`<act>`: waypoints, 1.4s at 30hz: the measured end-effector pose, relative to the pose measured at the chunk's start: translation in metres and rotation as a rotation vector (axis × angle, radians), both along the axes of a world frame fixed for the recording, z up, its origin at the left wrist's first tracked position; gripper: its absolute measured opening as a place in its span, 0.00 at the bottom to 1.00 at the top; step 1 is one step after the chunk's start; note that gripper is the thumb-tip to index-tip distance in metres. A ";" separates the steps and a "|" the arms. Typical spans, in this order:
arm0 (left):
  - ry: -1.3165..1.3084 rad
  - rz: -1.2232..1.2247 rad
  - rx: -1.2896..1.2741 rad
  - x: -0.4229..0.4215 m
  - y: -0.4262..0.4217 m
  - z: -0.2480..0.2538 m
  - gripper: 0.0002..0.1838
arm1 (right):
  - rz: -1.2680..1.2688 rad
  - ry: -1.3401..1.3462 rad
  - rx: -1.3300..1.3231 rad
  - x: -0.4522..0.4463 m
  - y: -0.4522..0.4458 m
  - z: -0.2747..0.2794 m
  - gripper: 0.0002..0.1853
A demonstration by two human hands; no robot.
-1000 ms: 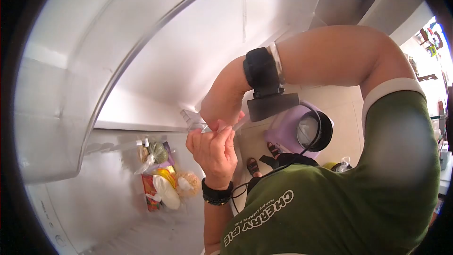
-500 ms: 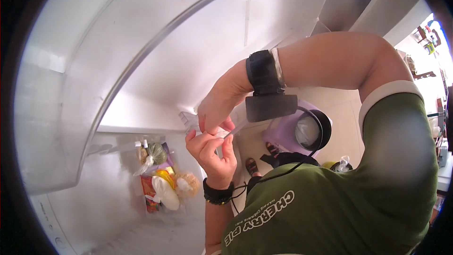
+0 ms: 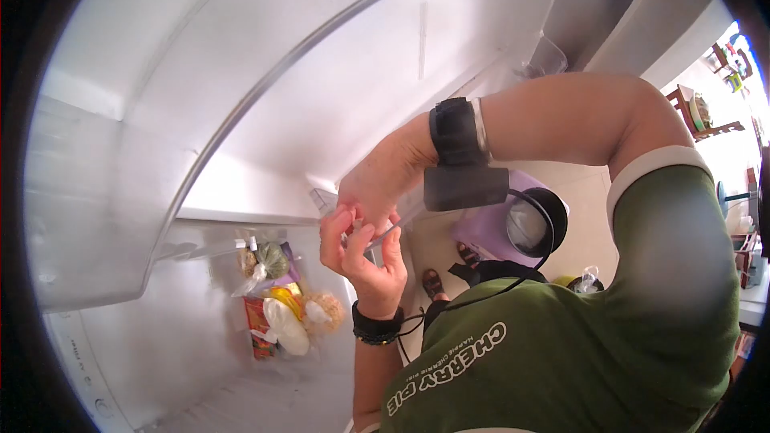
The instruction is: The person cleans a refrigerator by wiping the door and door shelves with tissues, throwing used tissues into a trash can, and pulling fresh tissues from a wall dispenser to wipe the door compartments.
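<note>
My left hand (image 3: 365,269), with a black bracelet at the wrist, is raised palm-up. Its fingers curl in against the edge of a clear plastic piece (image 3: 383,237). Above it, my right hand (image 3: 373,180) bends downward, its fingertips meeting those of the left. A black strap and a dark box-shaped device (image 3: 465,187) sit on that wrist. Both sets of fingers are closed together. The right fingertips are mostly hidden behind the left ones, and exactly what lies between them cannot be made out.
White fridge walls (image 3: 353,104) surround the hands, with a curved clear shelf edge (image 3: 241,104) at left. Bagged foods, including a white bag (image 3: 286,327) and a beige bag (image 3: 325,313), lie lower down. A purple bin (image 3: 489,224) stands on the floor near sandalled feet.
The view has shifted slightly. My left fingers have moved up and curled further around the right fingertips; the right hand stays bent over them.
</note>
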State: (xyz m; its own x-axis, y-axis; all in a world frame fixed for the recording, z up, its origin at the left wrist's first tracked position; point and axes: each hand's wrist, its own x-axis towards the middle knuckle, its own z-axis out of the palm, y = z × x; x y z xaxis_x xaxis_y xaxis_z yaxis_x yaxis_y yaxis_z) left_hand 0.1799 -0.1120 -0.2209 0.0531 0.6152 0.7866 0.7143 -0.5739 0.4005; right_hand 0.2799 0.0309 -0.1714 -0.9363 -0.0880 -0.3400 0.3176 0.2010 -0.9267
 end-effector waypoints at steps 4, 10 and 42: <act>0.021 0.015 -0.020 -0.001 0.000 0.002 0.26 | 0.034 0.001 -0.014 0.002 0.004 0.008 0.14; 0.110 0.058 -0.036 -0.004 -0.002 0.002 0.30 | -0.073 0.015 -0.102 0.017 0.002 0.018 0.19; 0.329 0.015 0.210 -0.002 0.006 0.005 0.15 | -2.434 0.692 -0.271 0.310 -0.449 -0.056 0.21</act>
